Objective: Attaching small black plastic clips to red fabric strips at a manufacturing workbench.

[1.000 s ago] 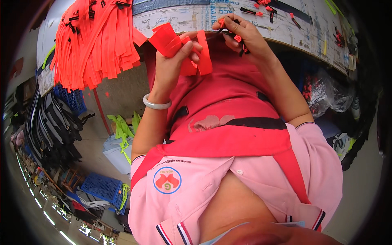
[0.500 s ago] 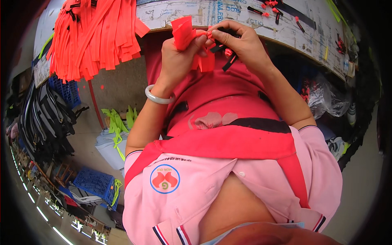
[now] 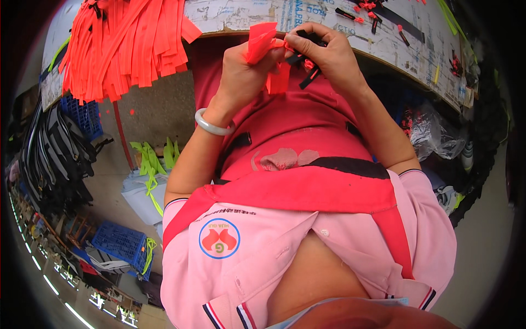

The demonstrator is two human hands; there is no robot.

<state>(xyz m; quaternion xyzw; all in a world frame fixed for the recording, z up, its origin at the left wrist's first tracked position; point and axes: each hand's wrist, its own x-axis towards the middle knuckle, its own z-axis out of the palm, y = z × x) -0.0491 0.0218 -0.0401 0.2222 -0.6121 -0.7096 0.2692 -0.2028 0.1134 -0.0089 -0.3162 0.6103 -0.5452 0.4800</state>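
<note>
You are pinching a folded neon-orange strap (image 3: 262, 39) in your left hand (image 3: 241, 74), fingers closed around it, holding it up just in front of the worktable edge (image 3: 383, 52). Your right hand (image 3: 329, 57) is meeting it from the other side, its fingertips clamped on a small black zipper piece (image 3: 304, 55) that is touching the strap's end; a short tail of orange is hanging down between your two hands. A pale jade-coloured bangle (image 3: 212, 125) is sitting on your left wrist. Over the table's left end a thick bundle of the same orange straps (image 3: 126, 44) is hanging down, well apart from your hands. More small black and orange pieces (image 3: 361, 16) are lying on the tabletop beyond your right hand. You are wearing a red apron (image 3: 296, 186) over a pink shirt.
</note>
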